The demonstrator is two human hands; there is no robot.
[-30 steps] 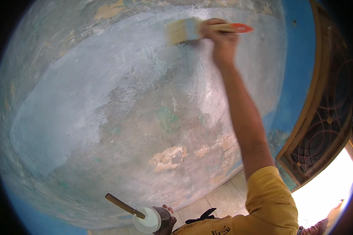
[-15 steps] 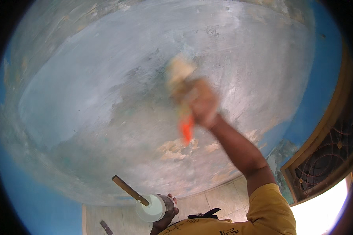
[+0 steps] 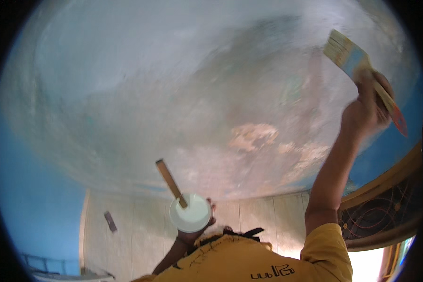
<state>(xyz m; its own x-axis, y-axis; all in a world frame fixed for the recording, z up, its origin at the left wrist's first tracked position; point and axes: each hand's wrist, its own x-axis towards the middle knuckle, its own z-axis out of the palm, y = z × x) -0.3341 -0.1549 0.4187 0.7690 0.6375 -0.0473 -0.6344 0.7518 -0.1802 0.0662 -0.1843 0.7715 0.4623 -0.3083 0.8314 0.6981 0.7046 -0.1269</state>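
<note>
My right hand (image 3: 371, 101) is raised at the upper right, its fingers wrapped round the handle of a wide flat paintbrush (image 3: 345, 50). The handle ends in red, and the pale bristles point up and left at the patchy grey wall (image 3: 174, 108); whether they touch it I cannot tell. Low in the middle, close to my chest, my left hand (image 3: 192, 236) grips a white round tub (image 3: 173, 219) from below and the side. Pale, whitish liquid shows inside it. A flat wooden stick (image 3: 169, 181) stands tilted in the tub and sticks out past the rim.
Blue paint (image 3: 37, 188) borders the grey patch on both sides. At the right is a brown wooden frame with a dark patterned grille (image 3: 376, 211), beside a bright opening. A small dark oblong object (image 3: 110, 221) lies on the tiled floor (image 3: 145, 230).
My right hand has swung the paintbrush from the middle of the wall to the upper right. The tub in my left hand sits slightly higher in view, and the whole view has shifted.
</note>
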